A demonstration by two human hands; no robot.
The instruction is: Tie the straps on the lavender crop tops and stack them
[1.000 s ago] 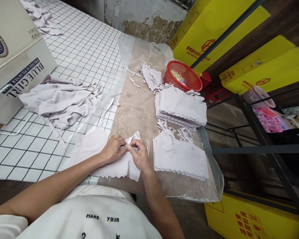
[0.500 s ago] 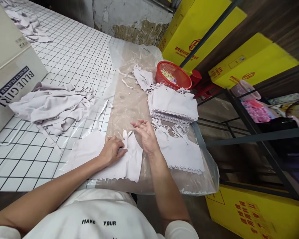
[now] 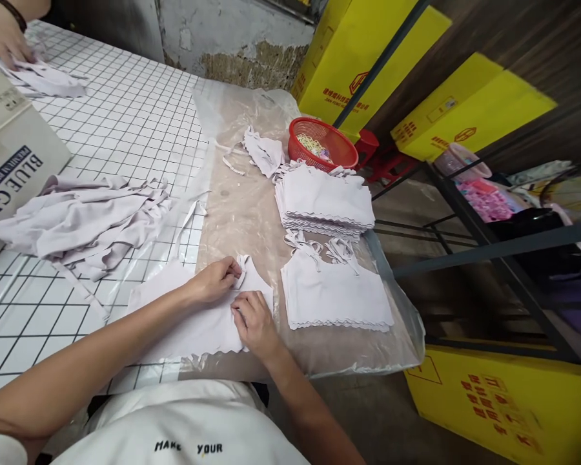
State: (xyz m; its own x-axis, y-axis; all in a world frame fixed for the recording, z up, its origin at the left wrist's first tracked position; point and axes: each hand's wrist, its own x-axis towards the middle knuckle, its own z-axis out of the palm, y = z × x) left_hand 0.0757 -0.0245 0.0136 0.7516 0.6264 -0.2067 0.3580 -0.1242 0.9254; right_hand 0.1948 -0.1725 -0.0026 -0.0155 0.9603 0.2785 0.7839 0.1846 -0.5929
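Observation:
A pale grey-lilac camisole top (image 3: 188, 329) lies flat in front of me, its wavy hem towards my body. My left hand (image 3: 217, 279) is closed at its upper edge, fingers pinched on a thin shoulder strap (image 3: 243, 268). Lower and to the right, my right hand (image 3: 255, 321) rests on the top with its fingers curled together, pinching the cloth near the middle; the fingertips are partly hidden. Just right of it lies a small stack of matching tops (image 3: 336, 294), straps bunched at the upper edge. A taller stack (image 3: 326, 197) of them sits behind.
Clear plastic sheeting (image 3: 235, 219) covers part of the grid-patterned table (image 3: 140, 106). A loose garment heap (image 3: 87, 216) and a carton (image 3: 24, 148) stand left. A red basket (image 3: 343, 139) holds small bands. Another person's hand (image 3: 4, 39) touches cloth far left. A metal rack (image 3: 494, 252) borders the right.
My right hand has come down from the air onto the top, its fingers closing. My left hand has shifted slightly up to the strap. Another person's hand has appeared at the far left.

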